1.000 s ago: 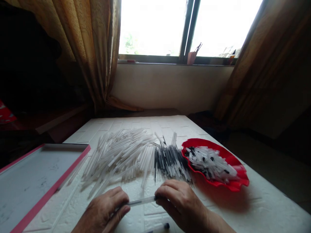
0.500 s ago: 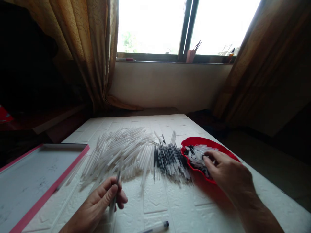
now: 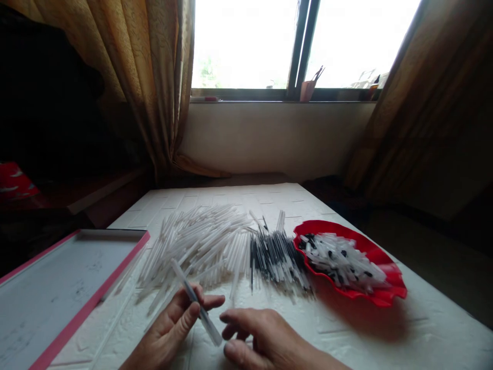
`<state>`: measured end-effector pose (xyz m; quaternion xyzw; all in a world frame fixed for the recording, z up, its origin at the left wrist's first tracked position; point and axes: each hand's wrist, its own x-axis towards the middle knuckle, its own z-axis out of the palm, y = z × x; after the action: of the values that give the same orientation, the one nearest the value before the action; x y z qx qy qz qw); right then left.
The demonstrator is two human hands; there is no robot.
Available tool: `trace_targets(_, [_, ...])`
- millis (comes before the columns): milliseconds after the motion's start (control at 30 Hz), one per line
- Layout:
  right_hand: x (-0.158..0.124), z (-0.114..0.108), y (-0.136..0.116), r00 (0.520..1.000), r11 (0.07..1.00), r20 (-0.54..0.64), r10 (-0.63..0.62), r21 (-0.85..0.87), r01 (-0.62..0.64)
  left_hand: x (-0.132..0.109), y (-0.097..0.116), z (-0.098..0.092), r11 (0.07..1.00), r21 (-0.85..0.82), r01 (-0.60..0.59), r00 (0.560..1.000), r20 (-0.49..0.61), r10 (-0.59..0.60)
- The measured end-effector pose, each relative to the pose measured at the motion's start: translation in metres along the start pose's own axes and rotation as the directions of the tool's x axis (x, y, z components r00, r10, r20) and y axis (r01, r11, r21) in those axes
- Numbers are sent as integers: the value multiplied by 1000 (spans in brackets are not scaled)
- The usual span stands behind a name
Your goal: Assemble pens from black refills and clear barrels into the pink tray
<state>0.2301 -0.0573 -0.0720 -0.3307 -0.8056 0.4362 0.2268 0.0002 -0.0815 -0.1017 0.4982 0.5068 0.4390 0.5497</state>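
My left hand (image 3: pixel 175 321) is closed around a slim clear pen (image 3: pixel 190 292), pinched between thumb and fingers and tilted, its wider clear end low and to the right. A dark refill shows inside it. Close to that lower end, my right hand (image 3: pixel 265 336) has its fingers curled toward the thumb; whatever small thing they hold, if any, is hidden. Beyond my hands lies a heap of clear pen barrels (image 3: pixel 200 234). Beside it is a pile of dark-tipped refills (image 3: pixel 275 257). A red scalloped bowl (image 3: pixel 396 277) on the right holds clear caps (image 3: pixel 339 257) and small black pieces.
A shallow pink-edged tray (image 3: pixel 57 288) lies on the left of the white brick-patterned table (image 3: pixel 269 192). A window, curtains (image 3: pixel 150 77) and a sill with a pink cup (image 3: pixel 307 91) stand behind. A red patterned item (image 3: pixel 17 182) is at far left.
My right hand has left the red bowl and come down left beside the pen. My left hand has tilted the pen, its lower end swinging right. The view has shifted slightly.
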Motion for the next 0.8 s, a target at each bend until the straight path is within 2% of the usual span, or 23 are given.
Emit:
trace_targets(67, [9,15,2,993,987,102,58,142,-72,0,-2,1,999,-50,9,999,43,-7])
trace_targets(167, [18,22,1,976,933,166,139,309,-185,-1,5,3,990,-141,17,999,33,-13])
trace_targets(267, [20,15,-4,967,932,199,163,292,-217,-1,16,3,984,-181,-5,1000,8,7])
trace_targets(333, [18,8,-5,970,982,198,138,99,-160,-1,21,3,987,-154,-36,999,11,38])
trace_targets(400, [16,4,-1,987,967,146,71,-254,-33,0,19,4,990,-124,-59,998,2,60])
trace_targets(467, [14,5,5,994,787,64,-90,-607,111,2,14,6,990,-124,-71,997,-37,67])
trace_targets(533, [12,10,9,950,555,-13,-313,-814,172,4,7,9,986,-146,-85,995,-68,76])
trace_targets(600, [13,16,9,858,402,-93,-505,-905,138,7,2,11,983,-163,-86,992,-100,71])
trace_targets(667, [15,22,5,779,331,-161,-606,-942,63,9,2,11,984,-166,-62,989,-140,38])
trace_targets(733, [18,27,2,746,312,-195,-637,-950,18,10,6,12,987,-162,-25,983,-185,-6])
trace_targets(800, [21,30,2,748,326,-205,-631,-945,16,9,12,12,988,-153,8,975,-219,-42])
